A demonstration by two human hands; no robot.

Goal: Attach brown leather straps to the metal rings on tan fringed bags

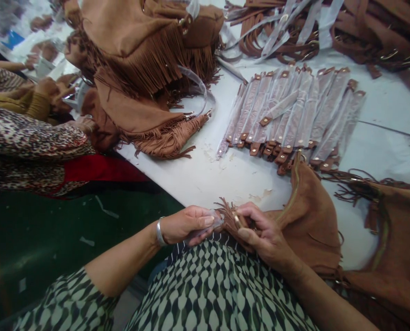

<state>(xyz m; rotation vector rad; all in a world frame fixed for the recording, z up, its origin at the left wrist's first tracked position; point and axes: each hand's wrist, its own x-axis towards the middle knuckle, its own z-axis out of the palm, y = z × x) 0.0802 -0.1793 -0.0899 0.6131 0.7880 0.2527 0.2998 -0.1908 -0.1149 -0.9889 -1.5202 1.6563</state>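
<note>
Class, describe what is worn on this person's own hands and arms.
Neither the left hand nor the right hand wears a glove. A silvery bracelet circles the left wrist; a sleeve in a dark and pale green rounded pattern covers that upper arm. The right forearm shows neither.

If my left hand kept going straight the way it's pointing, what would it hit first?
Probably the brown fringe, just before your right hand, though depth is hard to judge.
</note>
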